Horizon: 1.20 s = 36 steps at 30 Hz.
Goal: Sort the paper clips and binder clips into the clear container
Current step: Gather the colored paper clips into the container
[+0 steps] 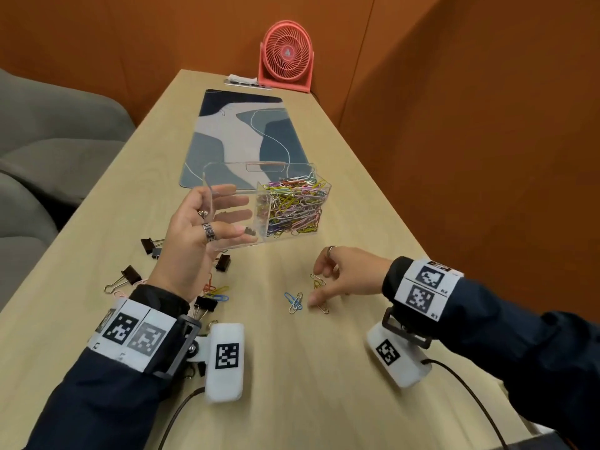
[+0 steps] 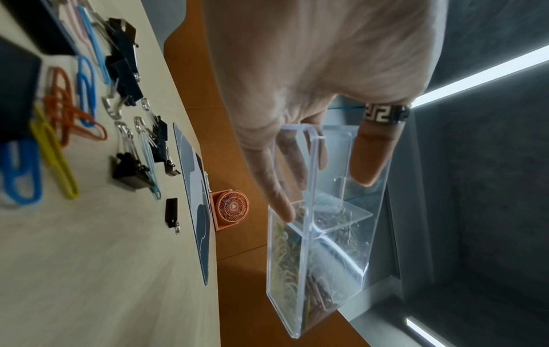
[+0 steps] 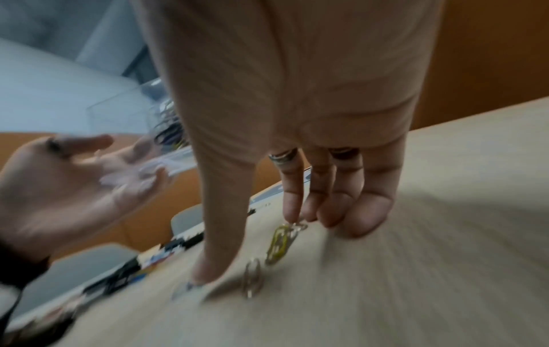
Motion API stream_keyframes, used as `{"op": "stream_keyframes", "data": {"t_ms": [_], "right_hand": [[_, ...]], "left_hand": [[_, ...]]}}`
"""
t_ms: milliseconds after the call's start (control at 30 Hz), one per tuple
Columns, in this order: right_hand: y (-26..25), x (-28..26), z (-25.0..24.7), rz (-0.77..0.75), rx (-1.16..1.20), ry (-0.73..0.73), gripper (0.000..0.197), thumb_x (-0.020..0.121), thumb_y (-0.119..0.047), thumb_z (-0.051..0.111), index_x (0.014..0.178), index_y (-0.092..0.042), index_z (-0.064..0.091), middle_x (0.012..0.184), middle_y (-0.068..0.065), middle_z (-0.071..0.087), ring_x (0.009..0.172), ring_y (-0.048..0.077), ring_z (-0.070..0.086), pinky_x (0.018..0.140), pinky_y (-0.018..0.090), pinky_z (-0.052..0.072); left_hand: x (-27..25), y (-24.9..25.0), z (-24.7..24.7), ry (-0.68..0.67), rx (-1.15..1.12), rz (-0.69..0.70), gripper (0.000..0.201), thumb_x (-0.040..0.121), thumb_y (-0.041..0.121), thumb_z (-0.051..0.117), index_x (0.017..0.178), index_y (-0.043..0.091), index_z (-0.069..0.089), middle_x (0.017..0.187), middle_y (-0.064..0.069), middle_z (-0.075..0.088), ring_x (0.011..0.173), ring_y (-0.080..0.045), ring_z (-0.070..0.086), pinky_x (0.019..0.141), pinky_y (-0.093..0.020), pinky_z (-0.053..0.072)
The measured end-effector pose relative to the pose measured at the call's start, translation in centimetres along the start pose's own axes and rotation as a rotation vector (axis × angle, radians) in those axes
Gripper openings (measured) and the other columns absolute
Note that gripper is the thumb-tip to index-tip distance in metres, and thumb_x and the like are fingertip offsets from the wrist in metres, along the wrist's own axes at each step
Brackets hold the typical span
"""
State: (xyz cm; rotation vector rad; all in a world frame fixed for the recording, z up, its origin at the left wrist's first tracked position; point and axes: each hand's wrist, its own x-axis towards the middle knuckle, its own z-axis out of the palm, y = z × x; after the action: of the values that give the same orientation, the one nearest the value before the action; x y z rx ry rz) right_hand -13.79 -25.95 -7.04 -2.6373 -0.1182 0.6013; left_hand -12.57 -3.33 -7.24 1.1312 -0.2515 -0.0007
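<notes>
My left hand [image 1: 242, 212] grips the clear container [image 1: 227, 177] by its near wall and holds it tilted above the table [image 1: 324, 368]. The thumb [image 2: 368, 164] lies on one face and the fingers on the other. The right compartment is packed with coloured paper clips [image 1: 293, 206]; the left one holds a small black binder clip [image 1: 250, 231]. My right hand [image 1: 316, 287] reaches down to loose clips. Its index fingertip [image 3: 292, 216] touches a yellow paper clip [image 3: 277, 244]; the thumb presses the table beside a silver clip [image 3: 252, 279]. Nothing is pinched.
Several black binder clips [image 1: 130, 276] and coloured paper clips [image 1: 216, 290] lie on the table under and left of my left wrist. Blue and silver clips [image 1: 293, 302] lie mid-table. A patterned desk mat [image 1: 243, 134] and pink fan [image 1: 287, 56] sit farther back; grey chairs [image 1: 48, 141] stand left.
</notes>
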Motion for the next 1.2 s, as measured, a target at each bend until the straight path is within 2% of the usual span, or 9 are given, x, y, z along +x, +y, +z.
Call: {"op": "stream_keyframes", "data": {"t_ms": [133, 333, 500, 600, 733, 833, 967, 1067, 1200], "right_hand": [[0.0, 0.0, 0.8, -0.040, -0.066, -0.001, 0.045, 0.061, -0.031, 0.085, 0.094, -0.021, 0.056, 0.078, -0.010, 0.053, 0.064, 0.002, 0.048, 0.059, 0.017, 0.039], [0.0, 0.3, 0.6, -0.057, -0.005, 0.046, 0.015, 0.076, -0.014, 0.075, 0.089, -0.011, 0.067, 0.066, -0.004, 0.061, 0.039, -0.009, 0.049, 0.048, 0.003, 0.038], [-0.5, 0.0, 0.6, -0.081, -0.116, 0.028, 0.017, 0.085, -0.016, 0.066, 0.098, -0.005, 0.067, 0.091, 0.012, 0.070, 0.058, 0.006, 0.053, 0.057, 0.011, 0.039], [-0.8, -0.4, 0.7, -0.087, -0.202, 0.000, 0.019, 0.089, -0.016, 0.059, 0.102, -0.004, 0.065, 0.102, 0.012, 0.069, 0.077, 0.013, 0.051, 0.061, 0.017, 0.038], [-0.5, -0.7, 1.5, -0.116, -0.263, 0.027, 0.015, 0.092, -0.016, 0.053, 0.101, -0.005, 0.060, 0.105, 0.012, 0.065, 0.081, 0.015, 0.047, 0.071, 0.020, 0.035], [-0.1, -0.9, 1.8, -0.153, -0.268, 0.065, 0.014, 0.093, -0.016, 0.052, 0.100, -0.006, 0.058, 0.104, 0.011, 0.065, 0.081, 0.014, 0.046, 0.070, 0.019, 0.033], [0.7, -1.1, 1.7, -0.159, -0.141, 0.075, 0.012, 0.089, -0.016, 0.058, 0.098, -0.009, 0.061, 0.096, 0.010, 0.068, 0.075, 0.011, 0.051, 0.059, 0.013, 0.036], [1.4, -1.4, 0.8, -0.136, 0.007, 0.121, 0.005, 0.088, -0.014, 0.061, 0.084, -0.018, 0.058, 0.083, 0.005, 0.065, 0.058, 0.002, 0.054, 0.055, 0.007, 0.041], [1.4, -2.3, -2.5, -0.138, 0.182, 0.323, 0.015, 0.089, -0.013, 0.060, 0.077, -0.021, 0.055, 0.070, -0.005, 0.058, 0.046, -0.004, 0.055, 0.051, 0.007, 0.044]], "left_hand": [[0.1, -0.1, 0.0, -0.001, -0.001, -0.007, 0.049, 0.058, -0.003, 0.056, 0.104, 0.012, 0.056, 0.100, -0.006, 0.065, 0.095, -0.023, 0.065, 0.068, -0.034, 0.059], [0.0, -0.2, 0.2, -0.004, -0.003, -0.017, 0.049, 0.057, -0.003, 0.056, 0.104, 0.011, 0.056, 0.101, -0.007, 0.065, 0.097, -0.025, 0.065, 0.067, -0.033, 0.059], [0.1, -0.2, 0.1, -0.012, 0.013, -0.020, 0.047, 0.057, -0.002, 0.057, 0.102, 0.012, 0.056, 0.101, -0.006, 0.065, 0.097, -0.024, 0.066, 0.066, -0.032, 0.058], [0.1, -0.3, 0.1, -0.013, 0.006, -0.020, 0.048, 0.056, -0.002, 0.057, 0.101, 0.014, 0.057, 0.100, -0.006, 0.066, 0.097, -0.024, 0.066, 0.067, -0.033, 0.059], [0.1, -0.4, 0.1, -0.019, 0.010, -0.022, 0.048, 0.057, -0.003, 0.057, 0.102, 0.015, 0.058, 0.101, -0.005, 0.066, 0.098, -0.024, 0.066, 0.068, -0.034, 0.059], [0.1, -0.4, 0.1, -0.025, 0.017, -0.021, 0.048, 0.057, -0.002, 0.058, 0.102, 0.015, 0.058, 0.101, -0.005, 0.066, 0.098, -0.025, 0.065, 0.069, -0.034, 0.059], [0.1, -0.6, 0.1, -0.031, 0.016, -0.019, 0.047, 0.057, -0.002, 0.058, 0.101, 0.016, 0.059, 0.100, -0.005, 0.067, 0.100, -0.027, 0.064, 0.070, -0.036, 0.059], [0.1, -0.6, 0.0, -0.034, 0.021, -0.017, 0.048, 0.057, -0.001, 0.059, 0.101, 0.016, 0.059, 0.100, -0.004, 0.067, 0.101, -0.027, 0.064, 0.070, -0.036, 0.059], [0.1, -0.6, 0.0, -0.040, 0.027, -0.018, 0.048, 0.057, -0.001, 0.059, 0.102, 0.016, 0.059, 0.100, -0.004, 0.067, 0.100, -0.027, 0.065, 0.071, -0.037, 0.059]]}}
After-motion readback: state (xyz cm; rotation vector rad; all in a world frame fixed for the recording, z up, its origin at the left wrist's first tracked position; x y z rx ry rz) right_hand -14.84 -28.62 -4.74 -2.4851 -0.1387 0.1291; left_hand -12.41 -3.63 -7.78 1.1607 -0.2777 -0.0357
